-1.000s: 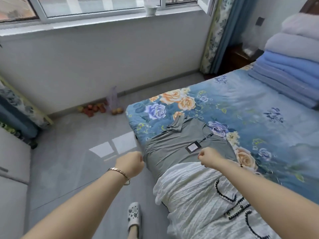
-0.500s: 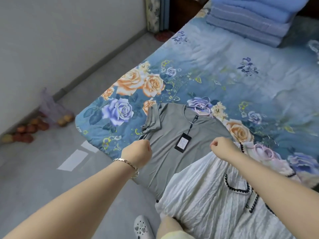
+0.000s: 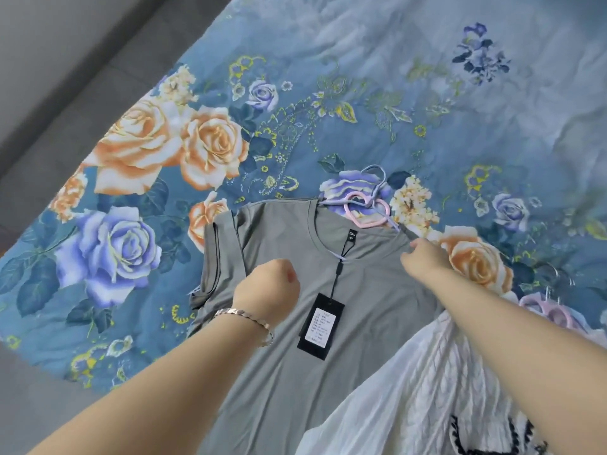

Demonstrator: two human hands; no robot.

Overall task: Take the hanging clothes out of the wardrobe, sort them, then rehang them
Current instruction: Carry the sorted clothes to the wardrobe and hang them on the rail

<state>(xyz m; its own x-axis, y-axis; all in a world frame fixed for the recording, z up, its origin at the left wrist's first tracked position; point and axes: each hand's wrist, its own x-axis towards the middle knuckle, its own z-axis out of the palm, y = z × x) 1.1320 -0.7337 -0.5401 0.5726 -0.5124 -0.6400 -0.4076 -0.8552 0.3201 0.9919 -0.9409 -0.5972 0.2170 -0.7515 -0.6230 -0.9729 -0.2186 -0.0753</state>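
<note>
A grey T-shirt [image 3: 371, 290] lies face up on the floral bed cover, with a black price tag [image 3: 320, 326] hanging from its neck. A hanger with a pink heart [image 3: 368, 210] and a lilac hook sticks out of the collar. My left hand [image 3: 267, 287], with a bracelet at the wrist, is curled into the fabric at the shirt's left shoulder. My right hand [image 3: 423, 257] pinches the right shoulder next to the hanger's arm. A white crinkled garment with black trim [image 3: 427, 389] overlaps the shirt's lower right, under my right forearm.
The blue bed cover with roses [image 3: 394, 93] fills most of the view. Grey floor [image 3: 39, 77] runs along the left and bottom left. A second pink hanger [image 3: 555, 313] lies at the right beside my forearm.
The view has tilted down and come closer to the bed. Both hands have moved up the grey T-shirt from its middle to its shoulders. The hanger at the collar now shows.
</note>
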